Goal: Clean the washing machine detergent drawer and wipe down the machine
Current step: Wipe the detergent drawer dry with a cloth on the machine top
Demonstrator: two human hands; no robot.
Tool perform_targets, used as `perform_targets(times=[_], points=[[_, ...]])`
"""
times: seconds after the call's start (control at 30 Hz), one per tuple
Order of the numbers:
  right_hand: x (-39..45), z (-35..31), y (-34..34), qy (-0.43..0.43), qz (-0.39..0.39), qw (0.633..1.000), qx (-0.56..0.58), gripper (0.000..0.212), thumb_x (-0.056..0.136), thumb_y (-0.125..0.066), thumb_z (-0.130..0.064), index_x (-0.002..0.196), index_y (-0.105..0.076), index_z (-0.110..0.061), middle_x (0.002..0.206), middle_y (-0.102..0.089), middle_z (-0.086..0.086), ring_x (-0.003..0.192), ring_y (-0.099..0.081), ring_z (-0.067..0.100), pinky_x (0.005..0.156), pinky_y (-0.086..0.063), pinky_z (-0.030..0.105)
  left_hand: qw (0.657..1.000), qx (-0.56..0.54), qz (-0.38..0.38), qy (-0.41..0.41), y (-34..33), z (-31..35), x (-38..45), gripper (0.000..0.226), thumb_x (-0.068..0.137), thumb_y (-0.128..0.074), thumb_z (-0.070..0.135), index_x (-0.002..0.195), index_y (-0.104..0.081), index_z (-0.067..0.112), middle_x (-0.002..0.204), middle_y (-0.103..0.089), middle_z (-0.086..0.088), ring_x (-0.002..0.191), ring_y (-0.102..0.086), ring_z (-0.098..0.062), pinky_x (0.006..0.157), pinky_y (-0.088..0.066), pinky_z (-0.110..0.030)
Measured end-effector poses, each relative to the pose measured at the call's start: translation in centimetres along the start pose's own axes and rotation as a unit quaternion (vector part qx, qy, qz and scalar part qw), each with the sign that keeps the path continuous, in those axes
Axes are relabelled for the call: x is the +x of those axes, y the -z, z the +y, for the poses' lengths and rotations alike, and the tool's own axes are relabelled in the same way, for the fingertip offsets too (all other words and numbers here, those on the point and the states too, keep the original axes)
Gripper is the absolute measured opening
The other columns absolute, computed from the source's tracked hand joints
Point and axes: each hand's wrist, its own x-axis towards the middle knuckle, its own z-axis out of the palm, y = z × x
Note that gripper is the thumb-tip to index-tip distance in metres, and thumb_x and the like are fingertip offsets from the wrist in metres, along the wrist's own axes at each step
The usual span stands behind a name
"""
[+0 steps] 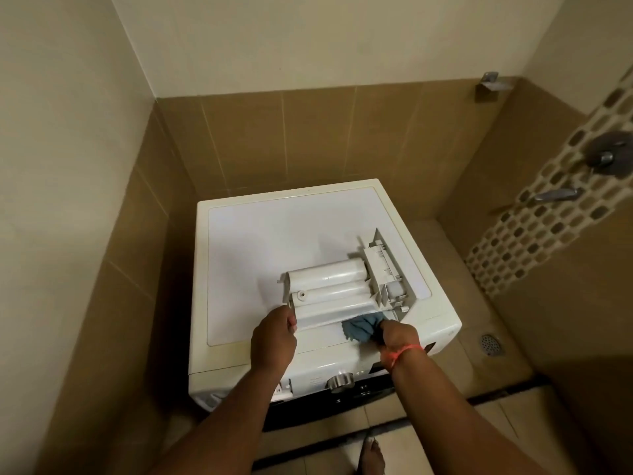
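Item: detergent drawer (346, 286), lying upturned on washing machine (260, 234) lid, toward machine's front right. I am steadying its near-left corner, left hand (274, 341) fingers curling on rim. Right hand (399, 337) bunching blue cloth (359, 327), pressing against drawer's near edge. Judging: light, rigid plastic, slippery when wet, thin tabs fragile; gripping side walls best.

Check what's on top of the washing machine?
Detergent drawer lies upside down on the washing machine lid. Left hand holds it; right hand presses a blue cloth against it. Compartments face down, unseen.
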Motion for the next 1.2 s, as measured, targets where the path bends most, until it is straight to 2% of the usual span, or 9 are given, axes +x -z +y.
perform_targets(times=[0.17,0.27,0.37,0.43,0.5,0.6,0.77,1.0,1.2], points=[[-1.9,1.9,0.9,0.136,0.104,0.981,-0.094,0.016,0.095,-0.051,-0.008,0.107,-0.062,-0.010,0.096,-0.066,0.008,0.092,-0.062,0.024,0.080,-0.050,0.034,1.000,-0.003,-0.023,-0.006,0.2,-0.5,0.3,0.019,0.084,-0.055,0.004,0.077,-0.054,0.022,0.084,-0.061,0.009,0.079,-0.061,-0.020,0.070,-0.051,-0.034],[-3.1,2.6,1.2,0.216,0.099,0.962,-0.135,0.018,0.095,-0.050,-0.009,0.105,-0.061,-0.018,0.094,-0.067,0.003,0.091,-0.063,0.022,0.081,-0.052,0.033,0.996,0.036,0.048,-0.066,0.7,-0.2,1.1,0.017,0.076,-0.068,0.009,0.089,-0.062,0.017,0.096,-0.061,0.001,0.090,-0.058,-0.025,0.080,-0.051,-0.040],[-2.9,1.8,0.2,0.256,0.143,0.948,-0.122,0.022,0.096,-0.048,-0.008,0.114,-0.058,-0.016,0.100,-0.065,0.005,0.092,-0.061,0.022,0.084,-0.052,0.033,0.975,0.074,0.110,-0.176,1.7,1.4,3.7,0.034,0.072,-0.073,0.016,0.104,-0.062,0.009,0.110,-0.059,-0.010,0.103,-0.056,-0.033,0.092,-0.048,-0.045],[-2.0,1.7,-1.3,0.253,0.168,0.947,-0.105,0.025,0.096,-0.046,-0.007,0.119,-0.055,-0.013,0.107,-0.063,0.008,0.095,-0.058,0.023,0.088,-0.049,0.033,0.954,0.135,0.066,-0.259,2.2,2.9,6.1,0.055,0.079,-0.070,0.036,0.127,-0.057,0.013,0.133,-0.054,-0.014,0.124,-0.049,-0.037,0.106,-0.040,-0.051],[-0.9,1.9,-2.9,0.259,0.184,0.944,-0.092,0.026,0.096,-0.047,-0.007,0.120,-0.053,-0.013,0.116,-0.060,0.012,0.098,-0.058,0.027,0.090,-0.049,0.036,0.932,0.220,-0.065,-0.279,2.7,4.4,8.0,0.079,0.085,-0.061,0.058,0.151,-0.035,0.023,0.156,-0.034,-0.012,0.143,-0.031,-0.037,0.116,-0.027,-0.055],[-0.5,2.3,-5.6,0.281,0.178,0.940,-0.069,0.034,0.094,-0.051,-0.007,0.127,-0.050,-0.011,0.125,-0.048,0.012,0.109,-0.053,0.029,0.102,-0.044,0.040,0.874,0.327,-0.229,-0.279,2.3,5.7,9.9,0.093,0.086,-0.061,0.060,0.158,-0.010,0.030,0.164,-0.016,-0.006,0.144,-0.026,-0.034,0.117,-0.026,-0.044],[-0.3,3.6,-8.9,0.318,0.199,0.922,-0.094,0.043,0.089,-0.051,0.004,0.129,-0.047,-0.010,0.125,-0.039,0.010,0.108,-0.052,0.030,0.101,-0.042,0.034,0.880,0.309,-0.210,-0.293,1.7,5.7,10.5,0.097,0.082,-0.071,0.055,0.157,-0.014,0.030,0.160,-0.023,-0.004,0.136,-0.034,-0.034,0.108,-0.037,-0.041],[-3.2,7.6,-12.5,0.337,0.107,0.930,-0.103,0.041,0.086,-0.049,0.012,0.122,-0.048,-0.008,0.119,-0.038,0.005,0.101,-0.046,0.014,0.095,-0.038,0.016,0.860,0.318,-0.245,-0.316,2.5,5.2,11.2,0.095,0.087,-0.068,0.050,0.158,-0.008,0.031,0.162,-0.015,-0.004,0.137,-0.029,-0.034,0.107,-0.037,-0.041],[0.1,3.0,-8.3,0.311,0.220,0.923,-0.060,0.051,0.090,-0.046,0.005,0.135,-0.047,-0.017,0.130,-0.041,0.006,0.113,-0.045,0.018,0.107,-0.037,0.027,0.841,0.341,-0.267,-0.324,3.1,5.2,11.9,0.095,0.089,-0.070,0.037,0.158,-0.004,0.033,0.162,-0.014,-0.004,0.136,-0.031,-0.032,0.104,-0.043,-0.041]])
